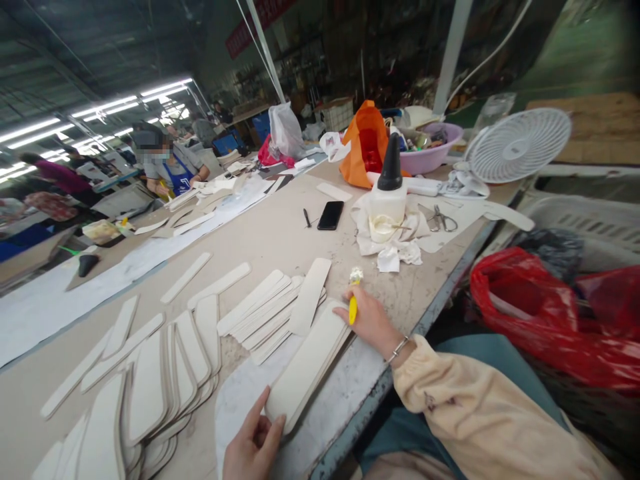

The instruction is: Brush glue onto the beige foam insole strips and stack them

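My right hand (pixel 373 323) is closed around a small brush with a yellow handle (pixel 353 309) and pale bristles pointing away from me. Its fingertips rest at the far end of a stack of off-white strips with rounded corners (pixel 306 363). At the near end of that stack, my left hand (pixel 254 437) grips the top strip's edge between thumb and index finger. Just beyond lies a fanned pile of similar strips (pixel 270 307), one strip (pixel 310 297) slanting across it. Further left, more strips (pixel 150 387) spread in overlapping layers.
A glue bottle with a black cone cap (pixel 391 177) stands on crumpled paper beside scissors (pixel 440 219). A phone (pixel 331 215), pen (pixel 307 218), orange bag (pixel 365 150), purple basin (pixel 435 148) and white fan (pixel 520 147) are further back. A co-worker (pixel 173 167) works across the table.
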Available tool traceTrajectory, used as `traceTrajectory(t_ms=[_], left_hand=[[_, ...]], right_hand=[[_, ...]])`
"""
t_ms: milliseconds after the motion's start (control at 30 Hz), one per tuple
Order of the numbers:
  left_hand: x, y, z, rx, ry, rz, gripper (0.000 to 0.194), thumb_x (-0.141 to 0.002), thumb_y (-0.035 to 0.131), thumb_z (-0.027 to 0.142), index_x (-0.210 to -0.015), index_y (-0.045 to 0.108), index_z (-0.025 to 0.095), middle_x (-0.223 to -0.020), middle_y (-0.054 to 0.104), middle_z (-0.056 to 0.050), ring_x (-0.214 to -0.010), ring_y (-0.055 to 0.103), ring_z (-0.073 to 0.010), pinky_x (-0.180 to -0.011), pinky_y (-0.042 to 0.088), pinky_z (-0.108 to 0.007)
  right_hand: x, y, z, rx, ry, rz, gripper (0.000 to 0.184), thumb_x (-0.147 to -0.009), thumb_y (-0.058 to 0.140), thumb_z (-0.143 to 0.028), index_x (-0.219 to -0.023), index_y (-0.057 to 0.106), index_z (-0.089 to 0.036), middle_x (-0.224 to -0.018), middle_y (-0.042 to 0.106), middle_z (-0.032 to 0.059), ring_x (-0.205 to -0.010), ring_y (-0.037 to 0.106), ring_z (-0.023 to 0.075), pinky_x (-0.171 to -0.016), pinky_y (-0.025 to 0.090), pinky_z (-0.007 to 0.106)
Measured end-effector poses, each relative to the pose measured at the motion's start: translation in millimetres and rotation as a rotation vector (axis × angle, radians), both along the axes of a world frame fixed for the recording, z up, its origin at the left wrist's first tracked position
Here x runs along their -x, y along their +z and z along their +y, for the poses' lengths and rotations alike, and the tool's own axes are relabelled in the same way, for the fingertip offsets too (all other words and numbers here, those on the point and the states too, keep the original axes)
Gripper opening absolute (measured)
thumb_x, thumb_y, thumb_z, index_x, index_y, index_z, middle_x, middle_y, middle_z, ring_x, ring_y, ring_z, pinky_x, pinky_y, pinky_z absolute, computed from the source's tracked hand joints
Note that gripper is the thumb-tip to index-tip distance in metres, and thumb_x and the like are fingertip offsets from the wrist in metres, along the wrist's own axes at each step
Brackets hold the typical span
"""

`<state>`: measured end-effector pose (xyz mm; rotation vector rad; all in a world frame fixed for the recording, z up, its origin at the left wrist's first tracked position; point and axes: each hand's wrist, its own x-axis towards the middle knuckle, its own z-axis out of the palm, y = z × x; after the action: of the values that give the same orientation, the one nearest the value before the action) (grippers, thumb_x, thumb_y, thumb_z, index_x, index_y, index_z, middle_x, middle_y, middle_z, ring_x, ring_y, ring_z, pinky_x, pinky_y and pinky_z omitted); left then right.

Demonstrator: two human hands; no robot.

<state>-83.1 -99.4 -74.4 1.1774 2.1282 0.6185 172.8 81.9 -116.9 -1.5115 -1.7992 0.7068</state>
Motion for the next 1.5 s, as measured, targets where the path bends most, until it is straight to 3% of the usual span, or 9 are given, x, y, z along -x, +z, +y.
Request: traceTrajectory(t_ms=[133,467,733,1000,1300,1500], left_hand=[[-5,-1.2,-2,-0.051,0.037,0.03,0.088,-0.066,0.06,0.071,-0.131,0.055,0.012,-0.059,0.053,0.006,-0.056,0.051,-0.0146,-0.061,0.04,-0.029],[-17,5.5,-2,-0.075,0.047,0.094,0.086,-0.07,0.055,0.071,-0.131,0.054,0.011,-0.057,0.053,0.006,-0.056,0.054,-0.0175,-0.061,0.04,-0.031],[-17,8.1,-2,-0.072,0.02,0.149,0.081,-0.071,0.054,0.067,-0.129,0.056,0.01,-0.058,0.054,0.005,-0.057,0.055,-0.0178,-0.063,0.041,-0.031],[-22,11.4,-2,-0.082,0.001,0.162,0.074,-0.075,0.052,0.063,-0.128,0.057,0.012,-0.059,0.053,0.005,-0.057,0.054,-0.0165,-0.064,0.042,-0.031],[-15,15.6,3,-0.043,-0.006,0.108,0.064,-0.07,0.059,0.059,-0.118,0.058,0.017,-0.058,0.048,0.007,-0.055,0.052,-0.0167,-0.061,0.039,-0.03],[-12,19.2,12,-0.164,0.045,0.113,0.054,-0.057,0.07,0.05,-0.098,0.062,0.016,-0.079,0.056,-0.002,-0.072,0.056,-0.0212,-0.063,0.045,-0.033]], right_hand=[[-1,-2.1,-1,-0.063,0.08,0.052,0.014,-0.087,0.059,-0.026,-0.093,0.047,-0.022,-0.088,0.064,0.0051,-0.085,0.064,0.0213,-0.076,0.048,0.032],[-2,-4.9,-3,-0.19,0.131,0.246,0.017,-0.084,0.059,-0.021,-0.092,0.045,-0.024,-0.1,0.066,0.0056,-0.094,0.064,0.0215,-0.085,0.049,0.036],[0,-4.6,0,-0.097,0.124,0.114,0.024,-0.081,0.063,-0.026,-0.097,0.047,-0.022,-0.093,0.064,0.0054,-0.089,0.063,0.0229,-0.08,0.049,0.036],[2,-7.6,4,-0.16,0.15,0.138,0.024,-0.079,0.066,-0.024,-0.094,0.048,-0.022,-0.097,0.063,0.0051,-0.095,0.061,0.0229,-0.085,0.048,0.037],[1,-9.1,2,-0.164,0.182,0.1,0.018,-0.082,0.062,-0.022,-0.095,0.049,-0.022,-0.093,0.062,0.0047,-0.093,0.06,0.0228,-0.083,0.048,0.037],[0,-6.5,2,-0.166,0.161,0.124,0.022,-0.081,0.064,-0.025,-0.095,0.047,-0.022,-0.099,0.062,0.0077,-0.1,0.059,0.0243,-0.087,0.048,0.039]])
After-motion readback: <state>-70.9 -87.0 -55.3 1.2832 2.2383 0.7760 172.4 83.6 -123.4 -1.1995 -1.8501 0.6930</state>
